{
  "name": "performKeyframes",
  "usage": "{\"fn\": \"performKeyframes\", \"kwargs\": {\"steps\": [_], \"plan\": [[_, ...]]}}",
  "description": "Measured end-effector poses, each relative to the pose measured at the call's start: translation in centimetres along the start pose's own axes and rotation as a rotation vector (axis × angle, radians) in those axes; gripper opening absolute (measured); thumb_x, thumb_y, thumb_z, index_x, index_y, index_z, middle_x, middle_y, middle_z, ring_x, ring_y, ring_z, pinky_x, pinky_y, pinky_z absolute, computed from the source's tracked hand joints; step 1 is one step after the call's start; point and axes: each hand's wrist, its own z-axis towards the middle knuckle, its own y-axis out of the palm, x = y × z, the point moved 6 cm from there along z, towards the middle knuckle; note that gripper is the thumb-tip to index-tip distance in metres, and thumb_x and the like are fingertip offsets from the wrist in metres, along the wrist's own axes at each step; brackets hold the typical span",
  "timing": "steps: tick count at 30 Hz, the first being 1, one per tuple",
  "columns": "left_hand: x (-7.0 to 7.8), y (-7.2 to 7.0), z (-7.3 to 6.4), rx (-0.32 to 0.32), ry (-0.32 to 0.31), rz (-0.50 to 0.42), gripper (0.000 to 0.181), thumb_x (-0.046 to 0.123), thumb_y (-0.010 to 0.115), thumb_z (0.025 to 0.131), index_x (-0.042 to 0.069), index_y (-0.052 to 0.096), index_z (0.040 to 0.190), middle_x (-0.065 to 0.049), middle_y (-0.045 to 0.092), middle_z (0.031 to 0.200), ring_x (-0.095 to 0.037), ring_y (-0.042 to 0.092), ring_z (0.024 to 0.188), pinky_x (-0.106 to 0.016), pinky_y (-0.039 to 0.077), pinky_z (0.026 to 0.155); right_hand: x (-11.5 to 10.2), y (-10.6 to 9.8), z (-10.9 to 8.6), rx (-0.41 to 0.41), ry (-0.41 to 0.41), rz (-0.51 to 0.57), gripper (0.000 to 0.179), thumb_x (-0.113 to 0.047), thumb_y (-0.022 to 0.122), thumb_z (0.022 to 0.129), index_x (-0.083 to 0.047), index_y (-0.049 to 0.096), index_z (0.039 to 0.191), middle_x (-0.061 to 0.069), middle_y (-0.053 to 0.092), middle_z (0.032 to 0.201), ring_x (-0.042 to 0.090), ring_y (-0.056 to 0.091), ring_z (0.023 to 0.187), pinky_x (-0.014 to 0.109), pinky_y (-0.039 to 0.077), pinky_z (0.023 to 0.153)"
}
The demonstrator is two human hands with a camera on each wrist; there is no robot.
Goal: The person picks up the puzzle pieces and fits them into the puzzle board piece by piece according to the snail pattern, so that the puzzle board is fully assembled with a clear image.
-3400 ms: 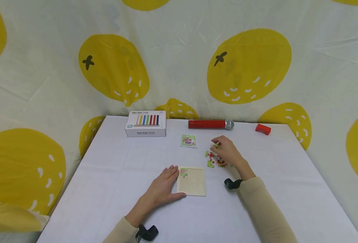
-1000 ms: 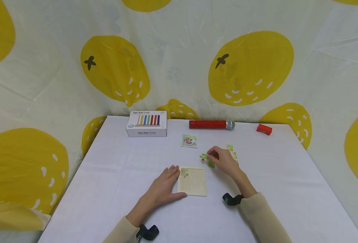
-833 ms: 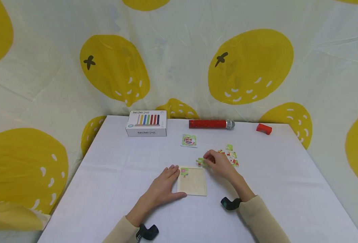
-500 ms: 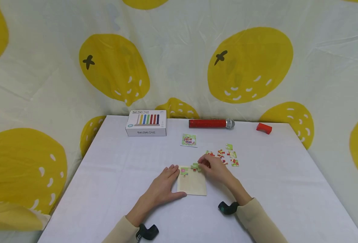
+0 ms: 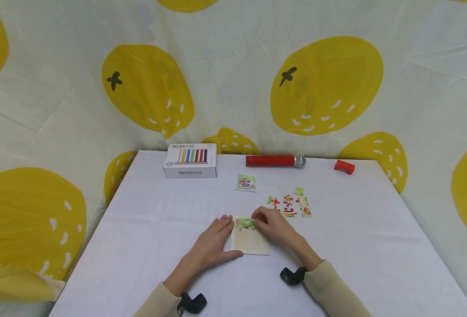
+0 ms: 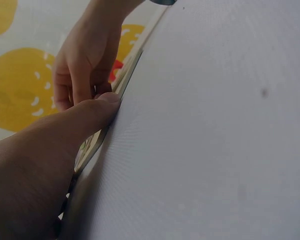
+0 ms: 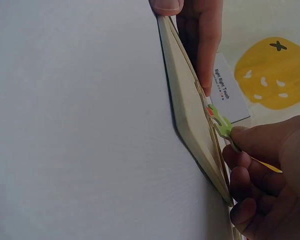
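Observation:
My right hand [image 5: 276, 226] pinches a green jigsaw piece [image 5: 248, 223] between thumb and fingers at the top of a square wooden puzzle board [image 5: 250, 243]. In the right wrist view that jigsaw piece [image 7: 221, 125] tilts up from the tray, its far end low at the board. Beside it, a piece with a pink flower [image 5: 239, 223] lies in the top left corner. My left hand [image 5: 211, 243] rests with straight fingers along the board's left side, its thumb at the near corner. The left wrist view shows the left thumb [image 6: 95, 115] on the board's edge.
Several loose red and green pieces [image 5: 288, 200] lie right of and beyond the board. A small picture card [image 5: 246, 182] is behind it. Farther back are a white box [image 5: 190, 161], a red microphone [image 5: 270, 161] and a red arched block [image 5: 343, 167].
My right hand has picked a green piece from the loose pieces and carried it left and nearer, onto the board's top row beside the flower piece. The left hand has stayed put.

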Motion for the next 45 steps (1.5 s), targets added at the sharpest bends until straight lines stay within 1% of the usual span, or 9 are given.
{"fn": "performKeyframes", "kwargs": {"steps": [5,9,14,16,22,29,36,41,45], "plan": [[-0.09,-0.06,-0.03,0.001,-0.007,-0.007,0.096,0.072,0.063,0.083,0.005,0.046,0.150,-0.007,0.042,0.159,-0.023,0.035,0.151,-0.037,0.030,0.126,-0.08,0.09,0.09,0.001,0.038,-0.029,0.012,-0.021,0.068,0.095,-0.016,0.069,0.106,-0.008,0.065,0.089,0.010,0.055,0.079,0.020,0.050,0.070],[-0.14,-0.07,-0.07,0.010,-0.005,-0.010,0.096,0.071,0.064,0.083,0.005,0.046,0.150,-0.008,0.042,0.159,-0.023,0.035,0.151,-0.038,0.030,0.126,-0.16,0.19,0.13,-0.013,0.041,-0.039,0.016,-0.022,0.071,0.093,-0.015,0.070,0.108,-0.007,0.063,0.090,0.009,0.054,0.080,0.020,0.050,0.070],[-0.10,-0.09,-0.15,0.021,-0.001,-0.019,0.095,0.070,0.065,0.083,0.004,0.047,0.149,-0.008,0.043,0.158,-0.023,0.036,0.150,-0.038,0.031,0.125,-0.36,0.39,0.11,-0.054,0.012,-0.067,0.022,-0.021,0.077,0.088,-0.014,0.072,0.108,-0.005,0.062,0.093,0.008,0.055,0.082,0.020,0.051,0.072],[-0.11,-0.07,-0.16,0.021,-0.001,-0.014,0.095,0.071,0.064,0.083,0.004,0.046,0.149,-0.008,0.043,0.159,-0.023,0.036,0.150,-0.038,0.031,0.125,-0.42,0.47,0.12,-0.064,-0.001,-0.081,0.023,-0.020,0.077,0.088,-0.013,0.073,0.109,-0.004,0.062,0.093,0.008,0.054,0.082,0.020,0.051,0.072],[-0.15,-0.05,-0.18,0.020,0.000,-0.005,0.096,0.072,0.063,0.084,0.004,0.046,0.149,-0.008,0.042,0.159,-0.023,0.036,0.150,-0.038,0.031,0.125,-0.69,0.56,0.35,-0.060,-0.032,-0.108,0.023,-0.021,0.078,0.087,-0.014,0.074,0.109,-0.005,0.061,0.092,0.007,0.055,0.083,0.022,0.051,0.074],[-0.04,0.07,-0.21,0.003,0.006,0.001,0.095,0.073,0.060,0.084,0.005,0.046,0.150,-0.007,0.042,0.159,-0.023,0.035,0.151,-0.038,0.031,0.126,-0.62,0.57,0.30,-0.071,-0.022,-0.139,0.022,-0.025,0.077,0.088,-0.016,0.073,0.107,-0.005,0.059,0.092,0.009,0.052,0.082,0.023,0.048,0.071],[-0.09,0.25,-0.11,0.005,0.012,0.010,0.096,0.074,0.059,0.085,0.005,0.045,0.150,-0.008,0.042,0.159,-0.023,0.034,0.151,-0.038,0.030,0.126,-0.44,0.41,0.27,-0.067,-0.025,-0.157,0.019,-0.023,0.077,0.088,-0.015,0.072,0.104,-0.005,0.059,0.091,0.008,0.051,0.082,0.023,0.049,0.072],[-0.11,0.26,-0.04,0.012,0.018,0.010,0.095,0.073,0.059,0.085,0.005,0.046,0.150,-0.008,0.042,0.159,-0.023,0.035,0.151,-0.039,0.031,0.126,-0.60,0.33,0.29,-0.068,-0.053,-0.168,0.018,-0.022,0.077,0.088,-0.015,0.073,0.104,-0.006,0.060,0.092,0.007,0.053,0.083,0.022,0.051,0.074],[-0.13,0.21,0.04,-0.004,0.004,0.003,0.096,0.073,0.060,0.085,0.005,0.045,0.150,-0.008,0.041,0.160,-0.023,0.034,0.151,-0.039,0.030,0.126,-0.76,0.38,0.43,-0.067,-0.080,-0.174,0.017,-0.022,0.077,0.089,-0.015,0.074,0.104,-0.007,0.061,0.092,0.007,0.053,0.082,0.020,0.051,0.072]]}}
